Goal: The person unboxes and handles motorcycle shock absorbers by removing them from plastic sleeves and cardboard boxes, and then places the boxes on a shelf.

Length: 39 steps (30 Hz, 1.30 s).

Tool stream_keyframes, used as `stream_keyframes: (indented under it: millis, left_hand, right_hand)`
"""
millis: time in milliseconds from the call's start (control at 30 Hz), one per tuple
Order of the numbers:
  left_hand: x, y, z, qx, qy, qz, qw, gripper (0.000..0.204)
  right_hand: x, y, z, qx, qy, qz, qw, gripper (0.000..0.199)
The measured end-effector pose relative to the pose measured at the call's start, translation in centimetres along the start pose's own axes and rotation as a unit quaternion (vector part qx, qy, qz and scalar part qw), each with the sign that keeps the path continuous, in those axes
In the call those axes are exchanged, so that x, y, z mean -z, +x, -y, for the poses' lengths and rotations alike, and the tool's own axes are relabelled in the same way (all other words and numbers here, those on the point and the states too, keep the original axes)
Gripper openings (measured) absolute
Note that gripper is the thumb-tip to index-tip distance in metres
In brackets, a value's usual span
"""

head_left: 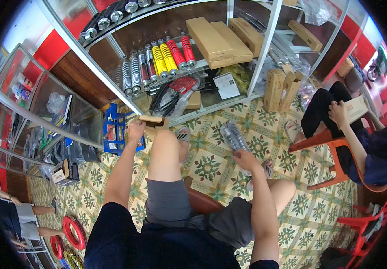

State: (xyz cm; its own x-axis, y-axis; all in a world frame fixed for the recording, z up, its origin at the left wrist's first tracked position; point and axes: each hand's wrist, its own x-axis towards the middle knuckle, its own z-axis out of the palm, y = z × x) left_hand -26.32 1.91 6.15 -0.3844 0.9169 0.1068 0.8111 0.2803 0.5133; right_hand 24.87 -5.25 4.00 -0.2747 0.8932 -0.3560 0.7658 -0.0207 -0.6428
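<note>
My left hand is closed on a brown cardboard box beside my left knee. The box's end stands open, with a dark inside; my knee hides part of it. Over the floor to the right, my right hand grips the near end of a silver, coiled shock absorber in a clear plastic bag. Its far end points toward the shelf, and the bag's wrapping blurs whether it is one piece or two.
Ahead, a glass shelf bears red, yellow and silver shock absorbers and long cartons. A blue rack stands left, near a display case. At right a seated person holds a pale box on an orange chair.
</note>
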Motion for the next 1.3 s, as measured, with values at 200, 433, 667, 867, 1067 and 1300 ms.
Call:
stream_keyframes:
  millis: [200, 433, 667, 867, 1067, 1300]
  left_hand:
    - [1.2, 2.7, -8.3, -0.109, -0.046, 0.023, 0.993, 0.028]
    - [-0.7, -0.7, -16.8, -0.178, -0.108, 0.083, 0.974, 0.032]
    - [-5.1, -5.6, -19.7, -0.182, -0.193, 0.158, 0.951, 0.045]
    - [-8.6, -7.4, -18.8, -0.252, -0.174, 0.203, 0.930, 0.064]
    - [-9.6, -9.1, -19.6, -0.272, -0.131, 0.279, 0.912, 0.064]
    - [-11.0, -9.2, -18.0, -0.278, -0.110, 0.253, 0.920, 0.066]
  right_hand:
    - [0.2, -0.3, 0.1, -0.009, -0.009, -0.024, 1.000, 0.036]
    - [0.4, -0.7, 0.9, 0.017, 0.009, -0.046, 0.999, 0.039]
    - [0.0, 0.0, 2.0, -0.004, 0.169, -0.134, 0.976, 0.029]
    - [-1.3, 0.9, 3.2, -0.009, 0.239, -0.178, 0.954, 0.030]
    - [-3.6, 2.6, 3.2, -0.075, 0.352, -0.226, 0.905, 0.035]
    - [-3.4, 3.3, 3.8, -0.073, 0.422, -0.203, 0.881, 0.029]
